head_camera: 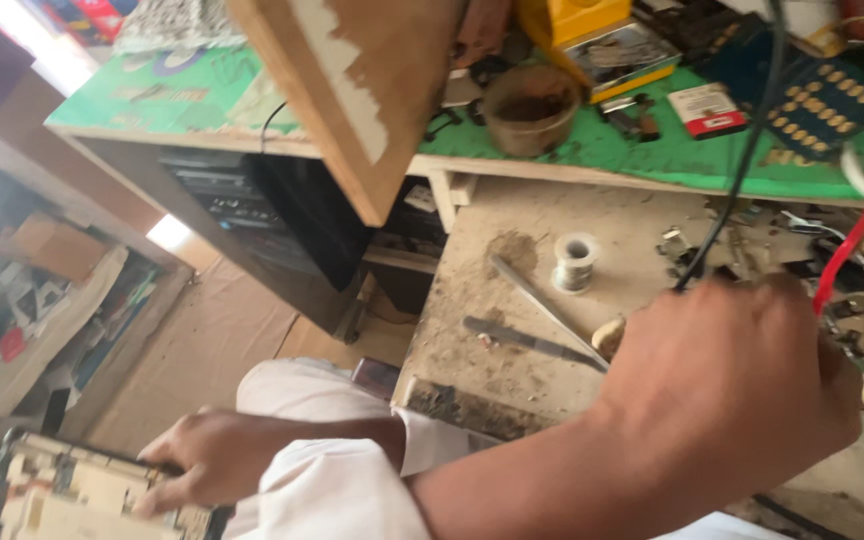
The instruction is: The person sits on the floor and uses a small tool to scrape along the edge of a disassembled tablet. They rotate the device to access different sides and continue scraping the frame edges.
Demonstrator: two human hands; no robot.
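Firstly, we found the left hand [207,462] low at the frame's bottom left, its fingers closed along the upper edge of a bare circuit board [72,492] held beside the knee in pale trousers [327,470]. The right hand [727,385] was raised over the dusty workbench [512,290], curled into a closed fist seen from the back; a black cable [752,140] ran up from its knuckles, but we could not tell what the fingers gripped. Just left of that hand lay metal tweezers [542,305] and a flat blade [522,340], with a spool of solder wire [575,262] standing beyond them. A red wire [840,255] crossed the bench at the right. On the green shelf [642,150] above sat a round brown pot [530,108] and a yellow case [602,45].
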